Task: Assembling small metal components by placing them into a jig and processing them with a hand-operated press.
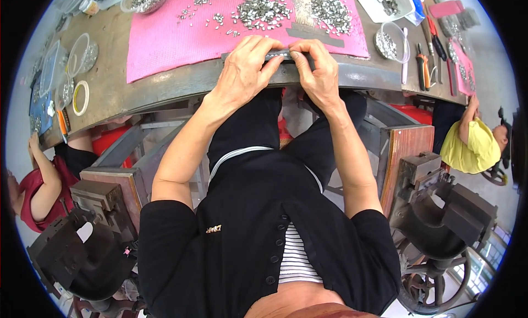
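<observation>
At the front edge of the pink mat, both hands grip a narrow dark strip with small shiny pieces along it. My left hand closes on its left part, thumb and fingers pressed together. On the right part, my right hand pinches with thumb and bent fingers. The fingers cover much of the strip. Beyond the hands lie heaps of small silvery metal pieces, with another heap to the right. Between them is a tan plate with rows on it. A flat dark bar lies just past my right hand.
A clear bowl of metal pieces and orange-handled pliers stand right. A tape roll and clear tubs are left. The steel table edge runs before me. Co-workers sit at both sides, one in a yellow shirt.
</observation>
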{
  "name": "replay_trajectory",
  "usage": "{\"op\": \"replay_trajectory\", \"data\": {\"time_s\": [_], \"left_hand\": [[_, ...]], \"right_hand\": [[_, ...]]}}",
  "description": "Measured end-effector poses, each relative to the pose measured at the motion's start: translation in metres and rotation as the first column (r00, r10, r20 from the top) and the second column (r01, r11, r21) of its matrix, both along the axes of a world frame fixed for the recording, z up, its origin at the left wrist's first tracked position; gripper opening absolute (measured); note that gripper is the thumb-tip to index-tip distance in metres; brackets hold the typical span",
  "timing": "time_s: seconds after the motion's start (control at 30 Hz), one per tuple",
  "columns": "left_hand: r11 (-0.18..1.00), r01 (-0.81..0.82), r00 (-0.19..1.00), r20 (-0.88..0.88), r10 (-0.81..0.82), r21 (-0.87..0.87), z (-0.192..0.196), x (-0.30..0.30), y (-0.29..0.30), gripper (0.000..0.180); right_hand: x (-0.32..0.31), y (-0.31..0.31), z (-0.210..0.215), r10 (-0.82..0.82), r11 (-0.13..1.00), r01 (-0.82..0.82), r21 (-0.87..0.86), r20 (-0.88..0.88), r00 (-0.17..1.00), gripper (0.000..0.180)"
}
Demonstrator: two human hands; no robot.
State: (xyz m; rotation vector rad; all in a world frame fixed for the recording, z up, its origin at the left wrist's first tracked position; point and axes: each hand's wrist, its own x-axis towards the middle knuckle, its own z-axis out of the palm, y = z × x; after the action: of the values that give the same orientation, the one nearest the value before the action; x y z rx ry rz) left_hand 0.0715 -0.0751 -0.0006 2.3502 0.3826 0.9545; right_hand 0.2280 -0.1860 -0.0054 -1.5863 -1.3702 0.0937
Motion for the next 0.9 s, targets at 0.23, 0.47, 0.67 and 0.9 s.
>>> {"op": "replay_trajectory", "data": {"time_s": [0.23,0.47,0.67,0.9], "left_hand": [[1.0,-0.019,0.999,-0.026,0.019,-0.019,0.0,0.0,-0.003,0.026],[0.94,0.303,0.898,0.281,-0.337,0.159,0.011,0.026,-0.089,0.027],[0.743,0.668,0.63,0.507,-0.588,0.032,0.007,0.052,-0.166,0.027],[0.715,0.698,0.666,0.386,-0.638,-0.024,-0.011,0.04,-0.202,0.027]], "right_hand": [[0.004,-0.004,0.003,0.045,0.997,-0.051,-0.05,-0.123,0.991,0.007],[0.207,-0.101,0.112,0.423,0.701,0.308,0.644,-0.722,0.548,0.022],[0.107,-0.072,0.128,0.074,0.812,0.368,0.452,-0.706,0.704,0.017],[-0.003,-0.014,0.013,-0.055,0.997,0.06,0.038,-0.125,0.991,0.006]]}}
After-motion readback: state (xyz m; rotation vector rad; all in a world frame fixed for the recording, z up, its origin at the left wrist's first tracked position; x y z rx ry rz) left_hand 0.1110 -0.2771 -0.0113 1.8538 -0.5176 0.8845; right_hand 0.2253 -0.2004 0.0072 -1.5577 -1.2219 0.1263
